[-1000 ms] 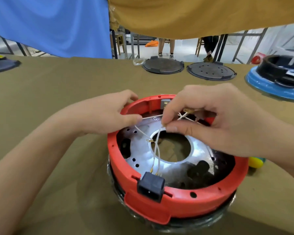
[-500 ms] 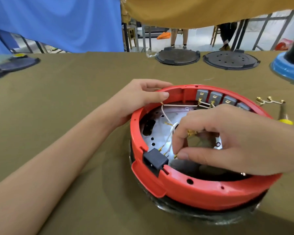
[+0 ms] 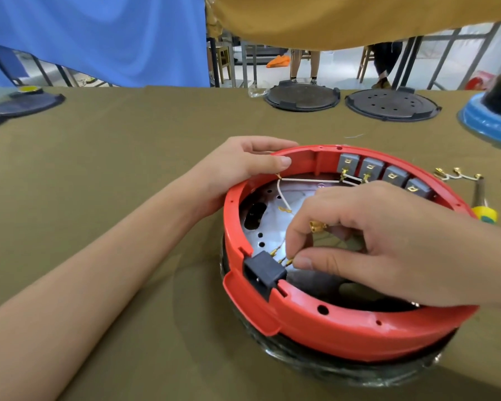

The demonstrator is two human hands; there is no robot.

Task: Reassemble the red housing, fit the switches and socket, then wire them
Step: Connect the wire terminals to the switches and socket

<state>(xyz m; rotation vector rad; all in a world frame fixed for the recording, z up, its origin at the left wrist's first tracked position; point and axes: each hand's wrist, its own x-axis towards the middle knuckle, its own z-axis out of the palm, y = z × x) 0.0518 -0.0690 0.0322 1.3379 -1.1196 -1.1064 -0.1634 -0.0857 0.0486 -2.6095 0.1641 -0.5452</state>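
Red housing: the red housing [image 3: 330, 322] lies on the olive cloth [image 3: 113, 183], under both hands, with its open side up.
Socket: the black socket [image 3: 265, 270] sits in a notch of the near-left wall, just left of the right thumb.
Switches: four grey switches [image 3: 385, 175] stand in a row inside the far wall, just beyond the right hand.
Wires: white wires [image 3: 307, 180] with brass terminals run from the left fingers to the switches and down over the metal plate [image 3: 272, 227] toward the socket.
Left hand: the left hand [image 3: 237, 172] rests on the far-left rim and pinches a wire end between thumb and finger.
Right hand: the right hand [image 3: 388, 241] reaches inside the housing; thumb and forefinger pinch a brass terminal [image 3: 289, 261] right behind the socket, and another brass connector [image 3: 317, 226] shows between its fingers.
Right of the right hand: a screwdriver with yellow handle [image 3: 483, 211] and a short wire with brass terminals [image 3: 457, 175].
Beyond the hands: two dark round plates [image 3: 301, 96], well apart from the housing.
Far right: a blue housing [image 3: 486, 123].
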